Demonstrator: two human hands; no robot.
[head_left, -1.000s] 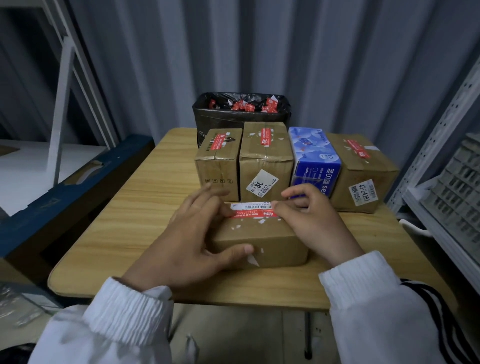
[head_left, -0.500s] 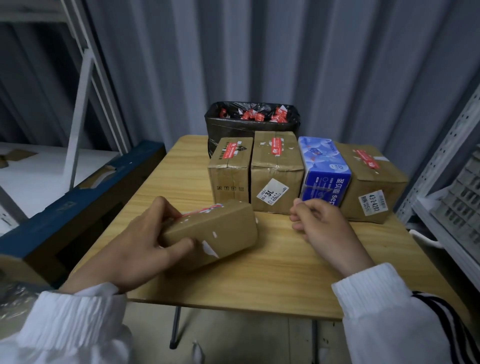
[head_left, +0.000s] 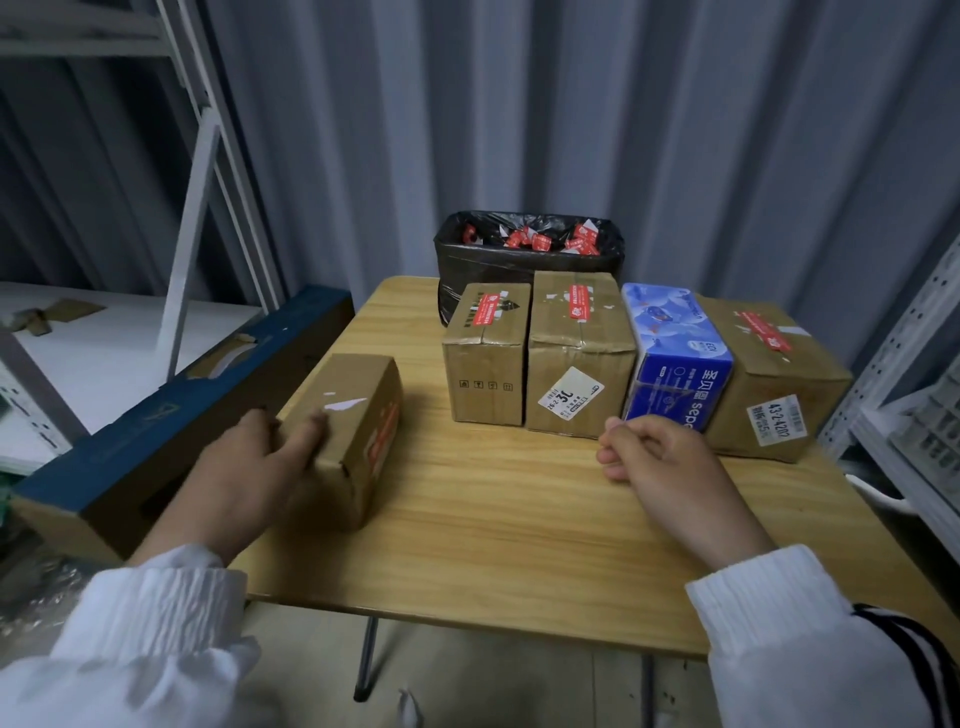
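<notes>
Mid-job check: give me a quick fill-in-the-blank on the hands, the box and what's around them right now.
1. The left hand grips a box near the ___ edge of the table.
2. The pack just beyond the right hand is ___.
3. The bin holding red scraps has a ___ liner.

Missing words: left; blue; black.

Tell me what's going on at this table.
A person's left hand holds a small cardboard box at the left edge of the wooden table. The right hand rests with fingers curled near a blue tissue pack, which stands in a row with three cardboard parcels. Behind them sits a black-lined bin of red scraps.
</notes>
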